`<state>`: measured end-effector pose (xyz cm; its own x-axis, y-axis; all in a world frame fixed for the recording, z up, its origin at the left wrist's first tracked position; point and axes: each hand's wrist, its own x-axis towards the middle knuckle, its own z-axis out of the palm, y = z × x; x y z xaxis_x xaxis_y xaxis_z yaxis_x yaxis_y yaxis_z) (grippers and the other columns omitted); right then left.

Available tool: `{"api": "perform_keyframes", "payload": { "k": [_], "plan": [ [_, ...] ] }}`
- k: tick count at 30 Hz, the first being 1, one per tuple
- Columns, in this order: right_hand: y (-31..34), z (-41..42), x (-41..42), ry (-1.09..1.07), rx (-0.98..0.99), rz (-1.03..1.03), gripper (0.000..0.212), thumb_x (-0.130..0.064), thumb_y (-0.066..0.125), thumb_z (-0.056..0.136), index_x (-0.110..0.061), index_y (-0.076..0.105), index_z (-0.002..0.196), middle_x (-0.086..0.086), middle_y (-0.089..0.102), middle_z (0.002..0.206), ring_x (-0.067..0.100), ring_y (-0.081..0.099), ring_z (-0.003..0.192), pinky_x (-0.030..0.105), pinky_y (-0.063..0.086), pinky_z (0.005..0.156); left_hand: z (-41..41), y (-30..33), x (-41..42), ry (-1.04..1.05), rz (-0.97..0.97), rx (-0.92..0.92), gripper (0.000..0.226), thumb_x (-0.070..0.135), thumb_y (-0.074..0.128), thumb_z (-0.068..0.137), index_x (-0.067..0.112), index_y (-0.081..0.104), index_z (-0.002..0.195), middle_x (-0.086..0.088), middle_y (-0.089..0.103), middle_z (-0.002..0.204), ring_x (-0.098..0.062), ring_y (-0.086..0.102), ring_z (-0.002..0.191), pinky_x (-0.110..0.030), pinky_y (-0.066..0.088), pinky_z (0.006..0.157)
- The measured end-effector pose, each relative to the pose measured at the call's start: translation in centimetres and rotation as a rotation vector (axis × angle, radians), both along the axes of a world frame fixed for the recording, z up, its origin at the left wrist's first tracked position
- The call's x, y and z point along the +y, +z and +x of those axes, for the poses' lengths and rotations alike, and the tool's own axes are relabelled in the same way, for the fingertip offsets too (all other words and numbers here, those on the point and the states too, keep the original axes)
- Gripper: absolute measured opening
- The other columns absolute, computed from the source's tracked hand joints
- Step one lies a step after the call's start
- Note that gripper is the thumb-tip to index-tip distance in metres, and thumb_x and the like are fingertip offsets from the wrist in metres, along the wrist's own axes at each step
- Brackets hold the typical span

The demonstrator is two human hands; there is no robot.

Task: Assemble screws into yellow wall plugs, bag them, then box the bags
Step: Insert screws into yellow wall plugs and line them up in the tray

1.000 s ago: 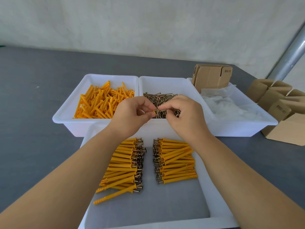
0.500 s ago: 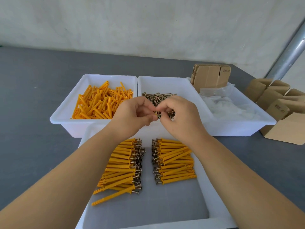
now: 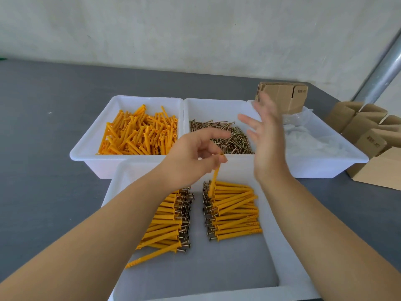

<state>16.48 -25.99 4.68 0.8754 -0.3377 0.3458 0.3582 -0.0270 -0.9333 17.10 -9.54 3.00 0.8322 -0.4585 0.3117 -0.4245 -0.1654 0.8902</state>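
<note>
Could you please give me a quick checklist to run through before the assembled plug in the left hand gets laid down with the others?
1. Plug held securely: left hand pinches the yellow plug near its top, hanging almost upright. Ok.
2. Screw seated in the plug: a screw head shows at the top, depth unclear. Cannot tell.
3. Right hand out of the way: open, raised above the screw bin, blurred. Ok.
4. Landing spot: the plug hangs over the right pile in the front tray. Ok.
5. Piles orderly: heads face the middle gap; one plug at the left pile's near edge lies askew. Not ok.
</note>
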Motion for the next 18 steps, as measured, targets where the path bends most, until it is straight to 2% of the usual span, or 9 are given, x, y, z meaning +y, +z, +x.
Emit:
{"api": "perform_keyframes", "payload": {
  "k": [2, 4, 6, 8, 11, 14, 16, 18],
  "plan": [
    [-0.2, 0.1, -1.4, -0.14, 0.019, 0.078, 0.058, -0.049, 0.039, 0.086, -0.033, 0.045, 0.141, -0.01, 0.053, 0.138, 0.005, 0.067, 0.106, 0.027, 0.044, 0.087, -0.3, 0.0, 0.0, -0.043, 0.03, 0.041, 0.021, -0.007, 0.066, 0.088, 0.008, 0.068, 0.103, -0.015, 0.072, 0.087, -0.024, 0.074, 0.077, -0.044, 0.061, 0.076],
    [-0.3, 0.4, -2.1, -0.182, 0.049, 0.132, 0.056, -0.05, 0.039, 0.084, -0.033, 0.048, 0.136, -0.009, 0.055, 0.135, 0.008, 0.068, 0.104, 0.027, 0.045, 0.085, -0.6, -0.2, -0.3, -0.044, 0.088, 0.062, 0.015, -0.007, 0.067, 0.086, 0.008, 0.065, 0.088, -0.013, 0.073, 0.085, -0.019, 0.076, 0.077, -0.048, 0.06, 0.078],
    [-0.4, 0.3, -2.1, -0.189, 0.047, 0.12, 0.048, -0.048, 0.04, 0.086, -0.035, 0.049, 0.131, -0.009, 0.056, 0.134, 0.009, 0.069, 0.102, 0.027, 0.046, 0.083, -0.9, -0.4, -0.8, -0.006, 0.176, 0.018, 0.021, -0.004, 0.071, 0.083, 0.015, 0.062, 0.08, -0.007, 0.07, 0.086, -0.018, 0.075, 0.078, -0.042, 0.061, 0.074],
    [-0.5, 0.4, -1.9, -0.182, 0.027, 0.072, 0.038, -0.042, 0.04, 0.092, -0.036, 0.05, 0.128, -0.008, 0.056, 0.133, 0.008, 0.069, 0.1, 0.026, 0.047, 0.082, -1.1, -0.7, -1.4, 0.038, 0.31, -0.108, 0.023, -0.001, 0.074, 0.079, 0.019, 0.062, 0.075, -0.001, 0.068, 0.083, -0.016, 0.072, 0.075, -0.033, 0.059, 0.069],
    [-0.7, 0.6, -2.0, -0.171, 0.043, 0.023, 0.033, -0.032, 0.042, 0.102, -0.03, 0.05, 0.134, -0.01, 0.056, 0.131, 0.006, 0.069, 0.099, 0.023, 0.046, 0.079, -1.3, -1.1, -2.5, 0.064, 0.671, -0.296, 0.008, 0.009, 0.064, 0.084, 0.016, 0.068, 0.084, 0.002, 0.068, 0.091, -0.015, 0.064, 0.086, -0.033, 0.055, 0.078],
    [-1.1, 0.6, -2.1, -0.164, 0.065, -0.009, 0.036, -0.032, 0.044, 0.103, -0.027, 0.05, 0.138, -0.019, 0.056, 0.125, 0.004, 0.068, 0.099, 0.025, 0.046, 0.082, -1.2, -1.5, -3.7, 0.062, 1.076, -0.398, 0.014, 0.021, 0.054, 0.094, 0.021, 0.065, 0.101, 0.002, 0.063, 0.108, -0.019, 0.055, 0.107, -0.035, 0.052, 0.088],
    [-1.2, 0.7, -2.1, -0.157, 0.072, -0.026, 0.037, -0.033, 0.046, 0.1, -0.027, 0.052, 0.136, -0.016, 0.056, 0.128, 0.002, 0.068, 0.097, 0.027, 0.048, 0.086, -1.1, -1.7, -4.2, 0.03, 1.178, -0.435, 0.015, 0.022, 0.052, 0.097, 0.022, 0.066, 0.104, 0.001, 0.06, 0.11, -0.021, 0.053, 0.11, -0.036, 0.052, 0.087],
    [-1.4, 0.9, -2.0, -0.156, 0.081, -0.046, 0.031, -0.03, 0.047, 0.101, -0.028, 0.056, 0.131, -0.016, 0.059, 0.123, 0.002, 0.068, 0.095, 0.025, 0.048, 0.086, -1.2, -1.8, -4.4, -0.011, 1.174, -0.463, 0.018, 0.023, 0.052, 0.098, 0.02, 0.069, 0.103, 0.0, 0.059, 0.111, -0.021, 0.056, 0.106, -0.035, 0.053, 0.084]
  ]
}}
